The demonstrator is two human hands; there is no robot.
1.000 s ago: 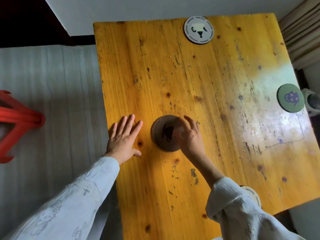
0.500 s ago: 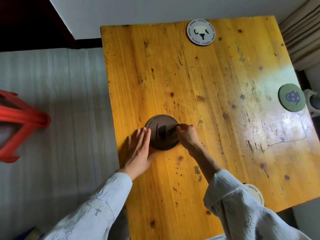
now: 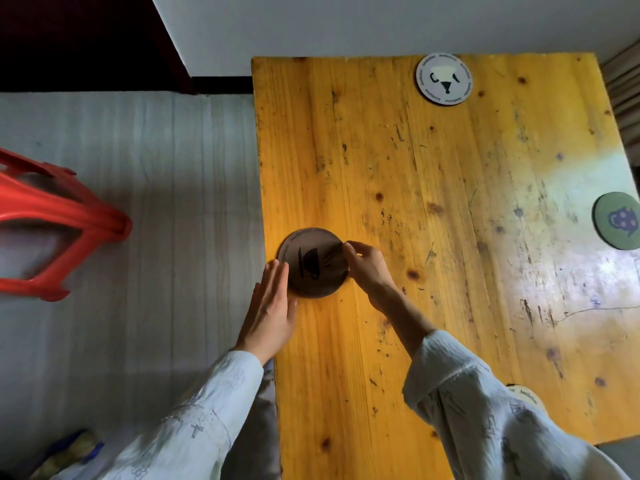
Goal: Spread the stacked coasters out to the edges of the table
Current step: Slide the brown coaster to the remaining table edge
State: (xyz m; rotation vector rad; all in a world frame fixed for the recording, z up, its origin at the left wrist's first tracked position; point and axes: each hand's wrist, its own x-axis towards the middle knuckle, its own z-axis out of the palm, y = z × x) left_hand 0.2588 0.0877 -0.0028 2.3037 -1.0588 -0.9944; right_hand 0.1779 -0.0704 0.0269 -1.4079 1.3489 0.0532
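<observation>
A brown round coaster with a dark cup print lies flat near the left edge of the yellow wooden table. My right hand pinches its right rim with thumb and fingertips. My left hand is flat with its fingers together; the fingertips touch the coaster's left rim at the table edge. A white coaster lies at the far edge. A green coaster lies at the right edge. Another white coaster at the near edge is partly hidden by my right sleeve.
A red plastic stool stands on the grey floor to the left of the table. A white wall runs behind the table's far edge. Something blue and yellow lies on the floor at the bottom left.
The brown coaster has slid left from the middle of the table to its left edge under my right hand. My left hand moved back to the edge and meets the coaster's rim.
</observation>
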